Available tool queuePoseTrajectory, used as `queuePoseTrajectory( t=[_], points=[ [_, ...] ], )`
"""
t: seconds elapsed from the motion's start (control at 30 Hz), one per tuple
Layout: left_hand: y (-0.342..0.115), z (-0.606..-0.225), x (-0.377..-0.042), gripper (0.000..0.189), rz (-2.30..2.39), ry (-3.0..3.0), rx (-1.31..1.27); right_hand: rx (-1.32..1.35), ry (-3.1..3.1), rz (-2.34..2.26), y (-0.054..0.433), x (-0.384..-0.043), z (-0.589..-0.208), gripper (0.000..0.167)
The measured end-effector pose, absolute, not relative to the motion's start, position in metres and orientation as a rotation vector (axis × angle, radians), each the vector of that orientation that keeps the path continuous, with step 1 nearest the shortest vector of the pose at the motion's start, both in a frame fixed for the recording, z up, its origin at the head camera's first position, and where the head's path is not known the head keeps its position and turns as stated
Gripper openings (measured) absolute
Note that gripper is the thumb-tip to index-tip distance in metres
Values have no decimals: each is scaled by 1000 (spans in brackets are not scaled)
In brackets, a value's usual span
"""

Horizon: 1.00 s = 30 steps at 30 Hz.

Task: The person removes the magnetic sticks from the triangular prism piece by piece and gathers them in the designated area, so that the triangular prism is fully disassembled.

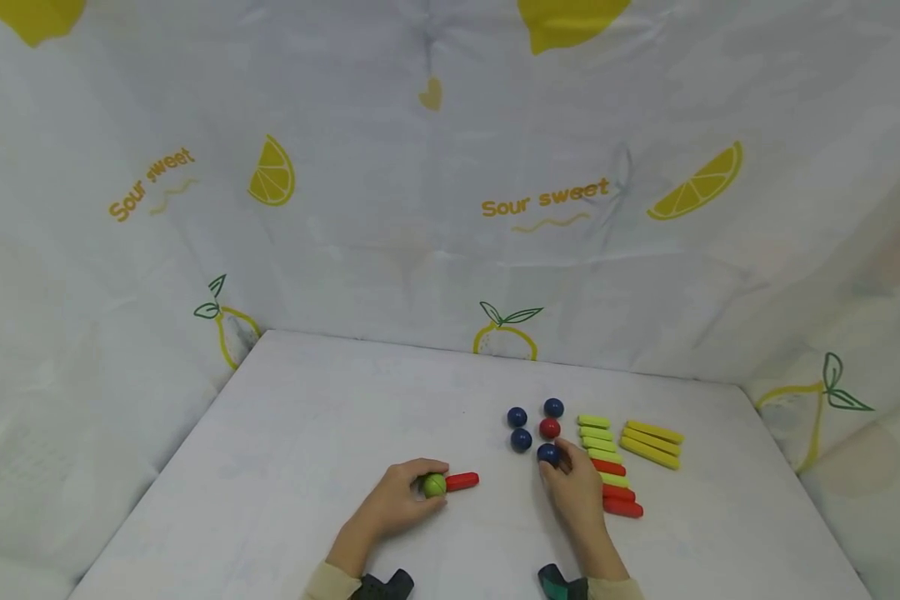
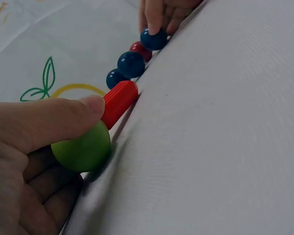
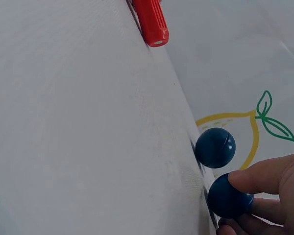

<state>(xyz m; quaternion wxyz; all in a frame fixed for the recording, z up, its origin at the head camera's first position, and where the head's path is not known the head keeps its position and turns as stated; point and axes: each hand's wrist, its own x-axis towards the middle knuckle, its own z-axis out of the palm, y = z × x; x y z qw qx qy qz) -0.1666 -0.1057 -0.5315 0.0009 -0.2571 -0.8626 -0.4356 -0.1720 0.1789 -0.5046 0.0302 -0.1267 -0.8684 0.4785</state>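
My left hand [image 1: 399, 498] curls round a green ball [image 1: 434, 485] on the white table, thumb on one side and fingers on the other. A red ridged stick [image 1: 462, 481] lies against the ball's right side; in the left wrist view the thumb tip overlaps the near end of this stick [image 2: 120, 103]. To the right, my right hand [image 1: 579, 492] pinches a dark blue ball [image 3: 229, 197] between thumb and fingers. Just beyond that ball sits a red ball [image 1: 550, 428], with another blue ball [image 1: 553, 407] behind it.
Two more blue balls [image 1: 521, 440] stand left of the red one. Beside the right hand runs a column of short yellow-green sticks [image 1: 596, 433] and red sticks [image 1: 622, 507]. Farther right lie yellow sticks [image 1: 651, 452]. A lemon-print curtain [image 1: 390, 250] hangs behind the table.
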Motion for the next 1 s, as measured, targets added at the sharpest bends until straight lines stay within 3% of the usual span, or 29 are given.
queuePoseTrajectory(
  t=[0.2,0.4,0.57,1.0],
  points=[
    [-111,-530,-168,33,-1387,-2677,-814,-351,-2680,1386,179,-170,-504,56],
    [-109,-530,-166,31,-1396,-2686,-786,-249,-2604,1264,166,-161,-496,45],
    [-107,-531,-166,31,-1427,-2653,-785,-12,-2645,1415,146,-156,-491,35],
    [-99,-532,-164,34,-1556,-2621,-833,363,-2832,1725,134,-159,-508,31]
  ],
)
